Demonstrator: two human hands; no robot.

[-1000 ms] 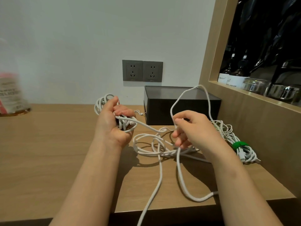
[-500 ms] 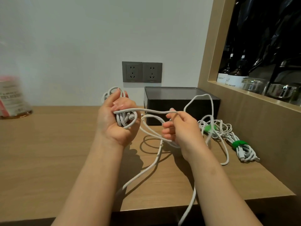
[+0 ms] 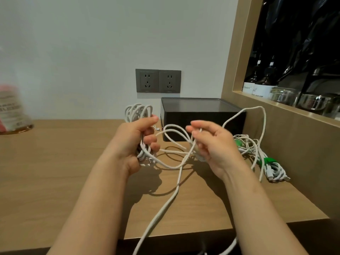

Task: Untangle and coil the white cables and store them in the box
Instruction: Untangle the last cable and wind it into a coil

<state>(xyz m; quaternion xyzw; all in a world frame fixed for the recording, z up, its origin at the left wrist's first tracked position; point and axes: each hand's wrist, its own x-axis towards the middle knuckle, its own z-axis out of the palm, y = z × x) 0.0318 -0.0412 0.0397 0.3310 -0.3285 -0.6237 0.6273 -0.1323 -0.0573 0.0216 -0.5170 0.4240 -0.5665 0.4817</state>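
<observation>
**Head view.**

Step in hand: coiling, judged about midway through one cable.
- Left hand [image 3: 139,142]: fingers curled round a part-wound coil [image 3: 138,112] of white cable [image 3: 173,197], loops standing up above the fist.
- Right hand [image 3: 211,144]: fingers bent, pinching a strand of the same cable, near the left hand. Blurred, so exact grip hard to read.
- Slack: crossing between the hands in loose loops, then trailing over the bench [image 3: 55,172] edge and out of frame. Another length arching up past the right hand, in front of the box.
- Next move, as judged: carry the pinched strand across to the left hand and lay it on as one more loop. Calls for feeding slack gently, so the crossed loops do not draw into a knot.

Containers.
- Box [image 3: 184,118]: dark, against the wall below the sockets [image 3: 158,80], behind the hands. Top greyish, lidded or open cannot tell. No cable seen inside.
- Bundles [image 3: 274,172]: wound and bound with green ties [image 3: 269,160], lying on the bench right of the box, not yet stored.
</observation>
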